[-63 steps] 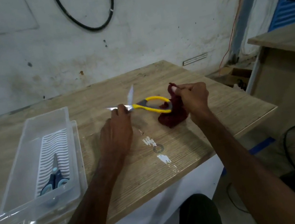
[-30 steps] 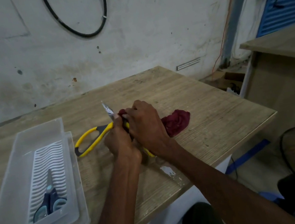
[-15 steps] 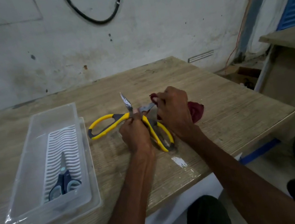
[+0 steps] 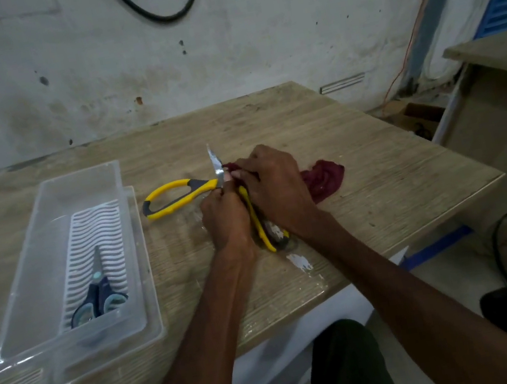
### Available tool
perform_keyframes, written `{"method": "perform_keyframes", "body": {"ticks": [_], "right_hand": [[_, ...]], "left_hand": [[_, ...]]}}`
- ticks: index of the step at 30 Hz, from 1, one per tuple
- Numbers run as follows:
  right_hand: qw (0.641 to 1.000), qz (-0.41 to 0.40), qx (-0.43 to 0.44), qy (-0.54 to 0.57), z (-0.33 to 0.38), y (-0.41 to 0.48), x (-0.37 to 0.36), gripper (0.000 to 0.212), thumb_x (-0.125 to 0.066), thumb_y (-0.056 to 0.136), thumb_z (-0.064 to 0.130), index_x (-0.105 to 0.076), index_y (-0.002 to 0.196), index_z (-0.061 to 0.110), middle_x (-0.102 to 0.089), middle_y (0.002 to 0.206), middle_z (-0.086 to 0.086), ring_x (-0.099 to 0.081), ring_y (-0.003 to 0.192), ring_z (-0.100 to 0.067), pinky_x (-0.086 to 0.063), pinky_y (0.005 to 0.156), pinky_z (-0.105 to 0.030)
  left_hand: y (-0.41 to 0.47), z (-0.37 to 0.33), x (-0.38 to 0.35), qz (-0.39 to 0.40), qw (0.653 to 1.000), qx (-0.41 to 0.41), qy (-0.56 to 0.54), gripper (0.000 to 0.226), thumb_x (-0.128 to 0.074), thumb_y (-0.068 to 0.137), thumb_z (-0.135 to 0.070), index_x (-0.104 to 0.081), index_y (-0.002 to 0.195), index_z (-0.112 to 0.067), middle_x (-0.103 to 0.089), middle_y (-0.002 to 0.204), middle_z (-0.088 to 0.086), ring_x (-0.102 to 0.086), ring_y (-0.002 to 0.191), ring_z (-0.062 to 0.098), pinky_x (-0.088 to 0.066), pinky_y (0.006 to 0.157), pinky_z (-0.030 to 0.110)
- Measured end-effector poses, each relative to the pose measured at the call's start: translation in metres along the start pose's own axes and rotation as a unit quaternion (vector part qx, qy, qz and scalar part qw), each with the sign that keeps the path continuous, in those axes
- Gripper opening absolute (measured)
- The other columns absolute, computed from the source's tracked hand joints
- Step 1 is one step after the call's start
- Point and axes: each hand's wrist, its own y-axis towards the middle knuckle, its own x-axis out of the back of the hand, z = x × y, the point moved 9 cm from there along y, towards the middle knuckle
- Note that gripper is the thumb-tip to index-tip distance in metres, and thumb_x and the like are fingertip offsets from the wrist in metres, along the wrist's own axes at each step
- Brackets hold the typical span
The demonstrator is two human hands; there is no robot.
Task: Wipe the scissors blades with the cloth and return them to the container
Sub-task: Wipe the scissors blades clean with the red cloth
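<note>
1. Our left hand [image 4: 226, 217] has its fingers [image 4: 212, 199] curled tight round the yellow scissors [image 4: 178, 196] at the joint, where handles meet blades. Our right hand [image 4: 273, 188] is curled over a bunched corner of the cloth [image 4: 324, 179], pinching it onto a blade we cannot see beneath it.
2. The scissors are spread wide, to the right of the container [image 4: 53, 200] and apart from it. One handle loop points back toward the container, and the other runs toward us between our wrists. The free blade [image 4: 214, 161] points away from us, and we cannot tell whether it is lifted.
3. We judge them stiff and fairly heavy, with smooth, slippery steel that is sharp along the edge. The yellow and dark handles look grippy, so we would hold at the joint or the loops and wipe from the blade's back out toward the tip.
4. The cloth is dark red, soft and limp. Its crumpled loose end trails on the side of our hands farther from the container, and it should wrap round a blade easily.
5. The container is thin clear plastic, long and rectangular, with a white ribbed tray [image 4: 95, 226] in its floor. Blue scissors [image 4: 98, 297] lie closed at its near end.
6. The table [image 4: 374, 153] under the container is pale wood grain.
</note>
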Motion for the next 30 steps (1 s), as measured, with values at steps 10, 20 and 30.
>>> {"method": "perform_keyframes", "body": {"ticks": [10,20,30], "right_hand": [[0.993,-0.066,-0.059,-0.079,-0.041,-0.026,0.043,0.020,-0.058,0.083,0.013,-0.069,0.071,0.000,-0.056,0.065,-0.018,-0.056,0.058,-0.033,-0.042,0.053,-0.036],[0.999,0.020,-0.010,0.027,-0.001,-0.005,-0.010,0.016,-0.064,0.083,0.019,-0.075,0.090,0.011,-0.057,0.067,-0.015,-0.058,0.066,-0.033,-0.044,0.059,-0.038],[0.993,0.021,-0.012,-0.113,-0.004,-0.015,-0.012,0.015,-0.058,0.076,0.015,-0.063,0.068,0.003,-0.055,0.067,-0.020,-0.055,0.064,-0.037,-0.029,0.055,-0.032]], "left_hand": [[0.010,-0.010,0.012,-0.034,0.995,-0.065,0.074,0.041,-0.056,0.083,-0.048,-0.070,0.064,-0.014,-0.069,0.087,0.022,-0.065,0.088,0.038,-0.051,0.082,0.047],[-0.005,-0.025,0.009,-0.011,0.976,-0.089,0.198,0.045,-0.039,0.099,-0.036,-0.069,0.104,-0.003,-0.064,0.114,0.021,-0.056,0.108,0.038,-0.043,0.092,0.042],[-0.009,-0.028,0.008,-0.019,0.961,-0.117,0.250,0.048,-0.043,0.098,-0.040,-0.071,0.097,-0.001,-0.068,0.101,0.020,-0.059,0.100,0.036,-0.032,0.069,0.030]]}}
